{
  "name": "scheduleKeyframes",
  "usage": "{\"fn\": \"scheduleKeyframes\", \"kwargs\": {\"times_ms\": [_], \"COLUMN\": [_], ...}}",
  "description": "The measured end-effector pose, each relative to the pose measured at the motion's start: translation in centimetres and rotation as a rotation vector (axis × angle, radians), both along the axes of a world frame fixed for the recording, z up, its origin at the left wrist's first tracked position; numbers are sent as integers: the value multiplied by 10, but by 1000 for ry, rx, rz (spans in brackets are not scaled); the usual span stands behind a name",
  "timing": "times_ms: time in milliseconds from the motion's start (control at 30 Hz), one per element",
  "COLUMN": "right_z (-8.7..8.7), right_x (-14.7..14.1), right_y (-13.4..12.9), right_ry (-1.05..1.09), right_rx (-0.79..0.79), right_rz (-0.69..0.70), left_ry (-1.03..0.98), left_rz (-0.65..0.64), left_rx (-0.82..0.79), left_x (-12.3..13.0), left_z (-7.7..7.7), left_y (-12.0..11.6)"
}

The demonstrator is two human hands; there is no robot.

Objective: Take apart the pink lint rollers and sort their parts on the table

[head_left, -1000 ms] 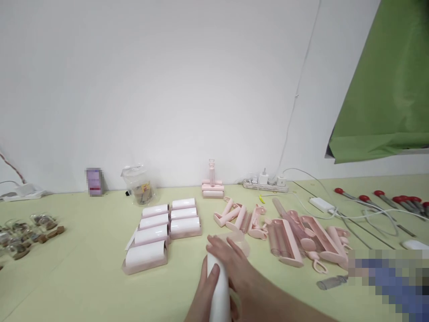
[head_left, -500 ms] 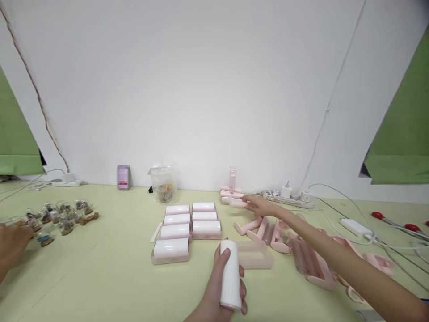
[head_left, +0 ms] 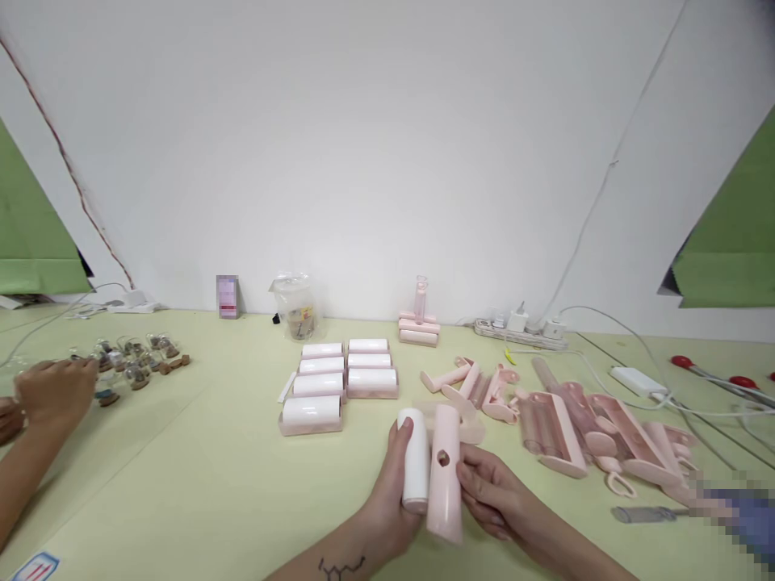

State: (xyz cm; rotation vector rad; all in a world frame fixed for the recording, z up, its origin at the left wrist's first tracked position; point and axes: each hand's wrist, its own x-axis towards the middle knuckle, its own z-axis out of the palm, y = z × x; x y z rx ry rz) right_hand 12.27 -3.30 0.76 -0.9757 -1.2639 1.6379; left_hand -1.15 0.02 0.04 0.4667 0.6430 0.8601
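Observation:
My left hand (head_left: 388, 484) is wrapped round a white roll (head_left: 415, 464), its thumb near the top end. Close beside it, my right hand (head_left: 493, 488) grips a pink curved cover (head_left: 446, 508) with a small round hole in its side. Behind both pieces lies a pale pink translucent case (head_left: 472, 432), partly hidden. Further left, several white rolls sit in pink trays in two columns, the nearest roll (head_left: 312, 411) at the front left. Beyond them, by the wall, pink cylinders (head_left: 419, 337) are stacked with a clear pink tube (head_left: 421, 298) upright on top.
Pink case parts (head_left: 560, 436) and clear tubes lie scattered to the right. A power strip (head_left: 521, 335) with cables runs along the wall. At the left, another person's hand (head_left: 57, 391) is near small glass domes (head_left: 136, 373). A plastic bag (head_left: 296, 311) and a phone (head_left: 228, 297) stand behind.
My right hand has come back from the stack by the wall, bringing the pink cover beside the white roll. My left hand still holds the roll. The other person's hand shows further right.

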Motion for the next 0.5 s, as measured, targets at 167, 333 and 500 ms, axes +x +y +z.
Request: {"fn": "scheduleKeyframes", "kwargs": {"times_ms": [167, 333, 500], "right_z": [-8, -5, -3], "right_x": [1, -7, -6], "right_y": [0, -5, -9], "right_ry": [18, -44, -234], "right_rx": [-55, -220, -136], "right_rz": [-21, -131, -108], "left_ry": [55, 170, 241], "left_rz": [-27, -21, 43], "left_rx": [44, 184, 278], "left_x": [0, 1, 0], "left_z": [-3, -7, -2], "left_y": [-6, -12, -16]}}
